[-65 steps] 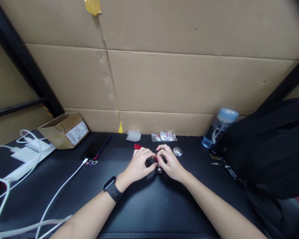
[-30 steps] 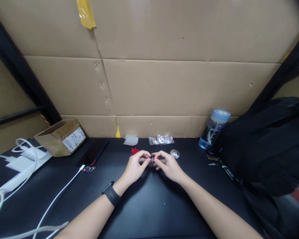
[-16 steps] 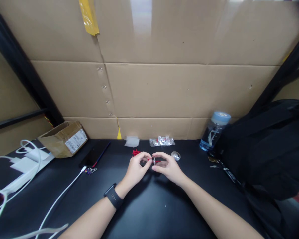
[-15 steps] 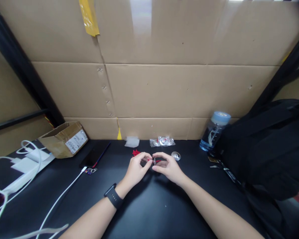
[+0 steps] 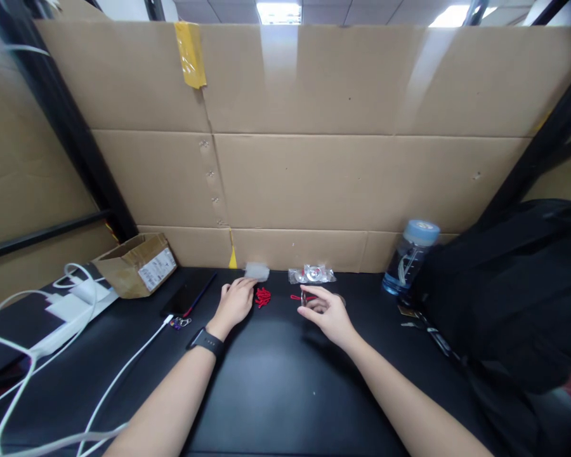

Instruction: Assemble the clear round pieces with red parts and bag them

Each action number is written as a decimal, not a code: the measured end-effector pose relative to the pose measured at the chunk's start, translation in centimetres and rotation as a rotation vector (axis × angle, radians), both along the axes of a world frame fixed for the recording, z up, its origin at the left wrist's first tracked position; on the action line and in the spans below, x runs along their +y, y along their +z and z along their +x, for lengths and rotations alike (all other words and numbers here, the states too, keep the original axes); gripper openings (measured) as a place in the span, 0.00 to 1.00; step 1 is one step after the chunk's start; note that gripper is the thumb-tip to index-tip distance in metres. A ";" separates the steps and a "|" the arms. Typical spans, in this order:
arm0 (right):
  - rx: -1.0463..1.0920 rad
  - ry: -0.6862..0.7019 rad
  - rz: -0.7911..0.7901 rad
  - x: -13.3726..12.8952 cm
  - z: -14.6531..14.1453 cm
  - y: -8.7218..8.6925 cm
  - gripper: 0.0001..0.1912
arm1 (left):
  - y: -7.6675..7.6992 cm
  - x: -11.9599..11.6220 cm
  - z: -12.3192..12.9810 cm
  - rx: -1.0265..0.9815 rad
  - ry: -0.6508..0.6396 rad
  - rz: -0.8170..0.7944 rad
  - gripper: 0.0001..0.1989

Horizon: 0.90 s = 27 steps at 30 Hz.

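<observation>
My right hand [image 5: 328, 311] pinches a small round metal disc [image 5: 303, 297] on its edge between thumb and fingers. A red cord loop [image 5: 295, 297] sticks out to the left of the disc. My left hand [image 5: 235, 301] lies low over the table, fingers stretched forward. Its fingertips are at the near edge of a stack of clear plastic bags [image 5: 257, 272]; whether they touch it I cannot tell. Just right of the left hand is a small pile of red cords [image 5: 262, 297]. Another round clear or metal piece is mostly hidden behind the right hand.
Wrapped discs in clear packets [image 5: 312, 274] lie by the cardboard wall. A water bottle [image 5: 410, 257] and a black backpack [image 5: 509, 292] stand at the right. At the left are an open carton [image 5: 137, 263], a phone [image 5: 188, 295], white cables and a power strip [image 5: 76, 317].
The hands were together at the disc and cord; the left has let go and moved left to the plastic bags. The right keeps the disc. The head view has tilted up.
</observation>
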State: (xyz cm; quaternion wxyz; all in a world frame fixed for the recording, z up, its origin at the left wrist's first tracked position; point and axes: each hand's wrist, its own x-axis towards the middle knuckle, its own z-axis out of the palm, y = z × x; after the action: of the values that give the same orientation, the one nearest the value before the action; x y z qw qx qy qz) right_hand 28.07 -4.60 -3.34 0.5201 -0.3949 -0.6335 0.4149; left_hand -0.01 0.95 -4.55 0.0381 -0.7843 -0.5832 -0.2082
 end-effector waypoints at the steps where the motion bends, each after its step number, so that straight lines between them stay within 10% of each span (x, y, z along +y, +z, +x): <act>1: 0.001 -0.004 0.008 0.0 0.0 0.0 0.27 | 0.0 0.0 0.1 0.000 0.004 0.014 0.21; 12: 0.037 -0.110 0.091 0.7 1.8 1.4 0.26 | 2.6 -2.6 3.1 -0.333 -0.172 0.423 0.11; 19: -0.015 -0.166 0.193 0.7 2.9 2.9 0.24 | 2.0 -5.7 7.9 -0.203 -0.551 0.100 0.06; 27: -0.438 -0.080 0.339 0.4 4.5 3.4 0.21 | 2.0 -6.9 9.2 -0.069 -0.670 -0.104 0.05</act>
State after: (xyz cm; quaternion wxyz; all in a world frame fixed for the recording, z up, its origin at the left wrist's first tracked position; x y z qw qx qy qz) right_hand 32.58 -4.15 0.10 0.4455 -0.4073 -0.7751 0.1868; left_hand 9.22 -5.99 -2.52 -0.0920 -0.9257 -0.3041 -0.2054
